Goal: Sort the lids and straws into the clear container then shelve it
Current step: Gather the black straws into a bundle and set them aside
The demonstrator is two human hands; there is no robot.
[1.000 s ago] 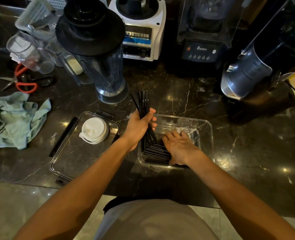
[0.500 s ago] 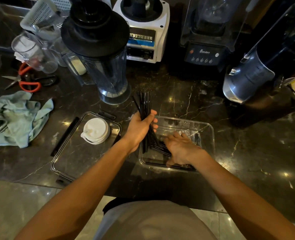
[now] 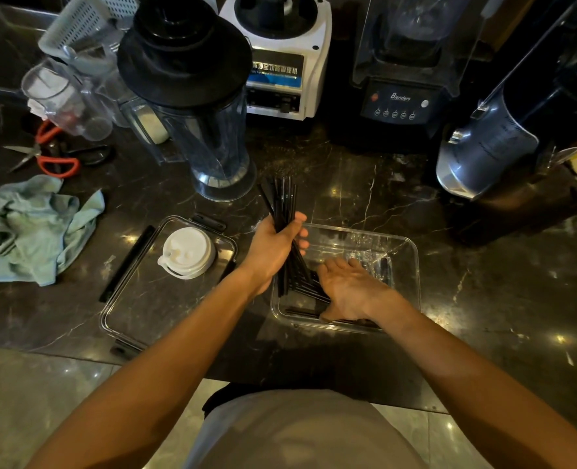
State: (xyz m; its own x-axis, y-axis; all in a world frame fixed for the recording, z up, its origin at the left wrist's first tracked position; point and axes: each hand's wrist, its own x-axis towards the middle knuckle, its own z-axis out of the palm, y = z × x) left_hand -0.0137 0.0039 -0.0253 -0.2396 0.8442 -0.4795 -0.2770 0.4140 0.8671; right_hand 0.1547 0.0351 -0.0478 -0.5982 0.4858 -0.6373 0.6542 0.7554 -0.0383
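The bundle of black straws [image 3: 282, 211] is standing steeper in the clear container [image 3: 412, 262] than a second ago, its lower ends now gathering against the container's left wall. The right hand [image 3: 351, 287], which was pressing flat on the straws, is lifting and turning palm-up, fingers spread and holding nothing. The left hand [image 3: 273, 248] is staying clamped around the bundle, forearm reaching in over the counter [image 3: 365, 191]. This looks like squaring the straws up before laying them down. The white cup lid [image 3: 187, 252] is still waiting on the container's cover [image 3: 138, 309], left of the container.
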